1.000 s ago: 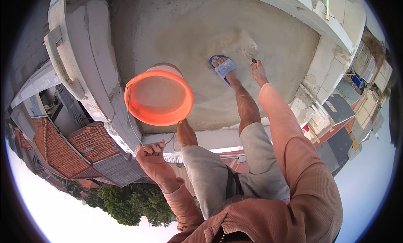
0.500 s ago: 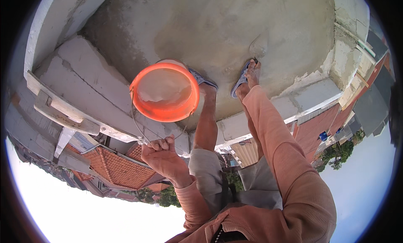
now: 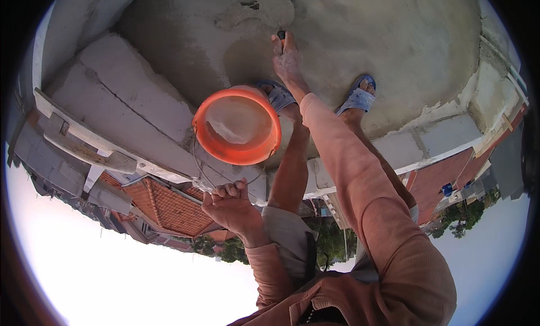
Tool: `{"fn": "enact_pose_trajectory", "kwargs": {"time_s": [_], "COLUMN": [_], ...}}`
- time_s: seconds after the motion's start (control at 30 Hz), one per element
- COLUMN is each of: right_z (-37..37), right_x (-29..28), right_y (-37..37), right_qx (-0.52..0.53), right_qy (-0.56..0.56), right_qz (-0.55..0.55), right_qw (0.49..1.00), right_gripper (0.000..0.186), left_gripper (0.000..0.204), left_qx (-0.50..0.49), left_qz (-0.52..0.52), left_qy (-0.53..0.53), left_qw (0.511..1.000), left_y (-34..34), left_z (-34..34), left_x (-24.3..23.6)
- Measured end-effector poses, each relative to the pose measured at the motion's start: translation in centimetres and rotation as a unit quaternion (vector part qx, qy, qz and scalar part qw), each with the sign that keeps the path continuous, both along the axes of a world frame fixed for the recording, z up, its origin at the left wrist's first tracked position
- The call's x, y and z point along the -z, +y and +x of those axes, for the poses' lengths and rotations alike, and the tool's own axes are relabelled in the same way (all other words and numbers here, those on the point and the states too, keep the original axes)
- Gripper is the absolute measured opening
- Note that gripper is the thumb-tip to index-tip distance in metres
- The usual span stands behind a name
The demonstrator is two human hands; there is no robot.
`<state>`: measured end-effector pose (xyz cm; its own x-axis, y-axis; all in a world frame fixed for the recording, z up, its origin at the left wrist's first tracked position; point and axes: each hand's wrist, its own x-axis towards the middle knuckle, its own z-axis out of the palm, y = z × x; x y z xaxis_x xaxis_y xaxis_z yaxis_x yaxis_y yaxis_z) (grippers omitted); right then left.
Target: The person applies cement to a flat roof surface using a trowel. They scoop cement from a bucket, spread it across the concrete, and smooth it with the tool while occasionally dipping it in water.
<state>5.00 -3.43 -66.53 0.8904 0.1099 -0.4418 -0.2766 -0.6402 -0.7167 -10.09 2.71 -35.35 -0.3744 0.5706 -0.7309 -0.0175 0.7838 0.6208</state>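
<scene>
An orange bucket hangs tilted in front of my legs, with grey wet mortar inside. My left hand is closed, its fingers curled round the bucket's thin wire handle. My right hand reaches far forward past the bucket and grips the dark handle of a trowel. The trowel's grey blade lies against the smooth wet cement surface, beside a small rough dark patch.
My feet in blue sandals stand on the cement. Low pale block walls enclose it left, right and behind. A weathered board lies along the left edge. Beyond the walls are tiled roofs and trees, well below.
My right hand has moved forward and left from beside my right foot, with the trowel. The bucket and my left hand have shifted slightly right in view; my feet now appear farther apart.
</scene>
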Motion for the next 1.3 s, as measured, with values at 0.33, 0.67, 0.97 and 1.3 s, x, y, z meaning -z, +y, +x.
{"fn": "enact_pose_trajectory", "kwargs": {"time_s": [0.33,0.67,0.97,1.3], "right_z": [-2.0,6.3,7.7,21.0], "right_x": [-2.4,4.1,3.9,3.9], "right_y": [-7.9,-33.9,-48.3,-35.4], "right_qx": [-0.328,0.298,0.732,0.084], "right_qy": [0.070,0.056,0.121,0.050], "right_qz": [-0.113,-0.306,0.156,-0.149], "right_qw": [0.935,0.903,0.652,0.984], "right_gripper": [0.038,0.044,0.028,0.048], "left_gripper": [0.036,0.038,0.039,0.040], "left_qx": [0.062,0.202,0.287,0.345], "left_qz": [-0.014,-0.026,-0.051,-0.077], "left_qy": [-0.016,0.023,-0.019,-0.040], "left_qw": [0.998,0.979,0.956,0.935], "left_y": [1.5,0.7,-0.6,-2.6], "left_z": [0.2,4.9,7.1,10.2], "left_x": [1.3,2.3,2.5,2.1]}}
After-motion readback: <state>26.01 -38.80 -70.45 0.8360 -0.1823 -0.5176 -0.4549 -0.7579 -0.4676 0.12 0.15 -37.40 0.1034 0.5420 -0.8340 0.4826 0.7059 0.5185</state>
